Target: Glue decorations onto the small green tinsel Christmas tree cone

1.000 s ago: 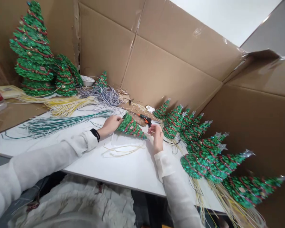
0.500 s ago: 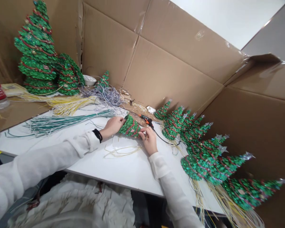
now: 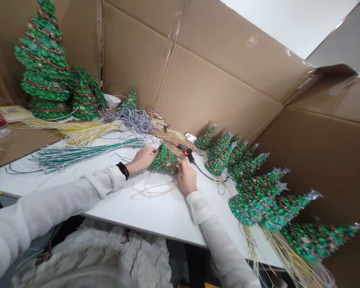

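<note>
Between my hands, a small green tinsel Christmas tree (image 3: 165, 159) with red garland lies tilted just over the white board. My left hand (image 3: 144, 159) is closed on its left end, thumb and fingers pinching there. At the opposite end, the fingers of my right hand (image 3: 186, 176) are pinched together against the tree; whatever small piece they may hold is too small to make out. Several loose yellowish wires (image 3: 153, 191) lie on the board just below the tree. Behind my right hand rests a black and orange hot glue gun (image 3: 184, 151).
Several decorated trees (image 3: 255, 192) with silver stars line the right side, wires trailing below. Larger trees (image 3: 46, 68) stand back left. Green-white wires (image 3: 78, 155), yellow wires (image 3: 84, 131) and a purple tangle (image 3: 139, 120) cover the left. Cardboard walls (image 3: 222, 76) enclose the board (image 3: 156, 216).
My right hand has shifted slightly, its fingers drawn closer together at the tree's right end. The left hand keeps its hold and the tree stays nearly in place.
</note>
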`<state>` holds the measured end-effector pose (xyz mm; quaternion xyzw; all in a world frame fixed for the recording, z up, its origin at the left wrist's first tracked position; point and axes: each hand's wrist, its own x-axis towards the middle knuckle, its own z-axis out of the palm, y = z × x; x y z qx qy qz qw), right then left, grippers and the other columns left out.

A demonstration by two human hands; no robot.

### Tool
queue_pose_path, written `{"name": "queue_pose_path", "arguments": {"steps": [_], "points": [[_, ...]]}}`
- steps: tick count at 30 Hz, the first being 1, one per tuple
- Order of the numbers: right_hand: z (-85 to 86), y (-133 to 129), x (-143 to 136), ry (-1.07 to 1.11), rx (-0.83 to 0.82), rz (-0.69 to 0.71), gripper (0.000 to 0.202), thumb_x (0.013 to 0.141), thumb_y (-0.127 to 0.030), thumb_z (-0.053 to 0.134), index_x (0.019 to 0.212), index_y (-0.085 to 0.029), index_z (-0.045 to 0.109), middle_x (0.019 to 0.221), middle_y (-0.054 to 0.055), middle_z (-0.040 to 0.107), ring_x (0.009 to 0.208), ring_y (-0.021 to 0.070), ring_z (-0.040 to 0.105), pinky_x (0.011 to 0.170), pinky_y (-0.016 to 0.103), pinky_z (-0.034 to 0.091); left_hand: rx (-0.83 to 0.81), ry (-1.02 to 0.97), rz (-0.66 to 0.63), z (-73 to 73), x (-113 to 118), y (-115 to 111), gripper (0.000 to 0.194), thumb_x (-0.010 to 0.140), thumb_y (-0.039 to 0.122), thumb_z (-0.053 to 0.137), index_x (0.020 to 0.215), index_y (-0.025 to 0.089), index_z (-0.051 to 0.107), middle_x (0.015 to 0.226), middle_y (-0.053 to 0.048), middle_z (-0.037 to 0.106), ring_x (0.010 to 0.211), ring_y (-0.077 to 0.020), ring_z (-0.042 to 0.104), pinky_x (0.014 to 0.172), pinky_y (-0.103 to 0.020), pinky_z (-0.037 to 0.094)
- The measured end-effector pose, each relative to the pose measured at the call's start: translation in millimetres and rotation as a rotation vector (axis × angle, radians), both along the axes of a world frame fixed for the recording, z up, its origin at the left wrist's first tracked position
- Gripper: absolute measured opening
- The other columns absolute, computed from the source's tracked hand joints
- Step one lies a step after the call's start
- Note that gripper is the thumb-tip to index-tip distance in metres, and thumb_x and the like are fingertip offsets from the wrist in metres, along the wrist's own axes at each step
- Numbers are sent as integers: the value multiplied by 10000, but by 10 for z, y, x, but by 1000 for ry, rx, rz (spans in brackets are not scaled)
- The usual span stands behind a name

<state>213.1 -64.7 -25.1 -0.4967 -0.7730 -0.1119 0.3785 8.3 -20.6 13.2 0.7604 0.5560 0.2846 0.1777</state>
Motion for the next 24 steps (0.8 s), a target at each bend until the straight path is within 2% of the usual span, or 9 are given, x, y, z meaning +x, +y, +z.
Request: {"name": "queue_pose_path", "arguments": {"steps": [6,16,21,24], "points": [[-1,-5,-27,114,-35,16,186,925,-215,328,845,-211,496,831,27,552,727,151,542,607,234,368,32,-9,-23,-77,13,28,375,873,353,362,905,158,680,951,-99,711,847,-233,616,672,-285,393],[12,-4,-31,281,-94,74,134,890,-245,340,804,-225,441,771,2,500,649,142,477,607,248,358,65,-60,-64,-140,23,50,343,845,369,391,854,163,665,877,-82,699,813,-224,610,678,-287,412],[51,19,-5,373,-123,190,198,919,-325,370,770,-217,444,753,-4,486,685,136,467,638,251,370,73,-82,-79,-148,15,63,332,837,367,391,831,167,656,864,-74,697,801,-213,601,678,-285,417],[138,34,83,570,-116,172,268,919,-432,389,782,-212,456,705,-26,466,641,119,440,602,237,362,70,-86,-81,-150,11,83,314,823,346,400,837,162,654,887,-79,695,822,-214,602,695,-289,419]]}}
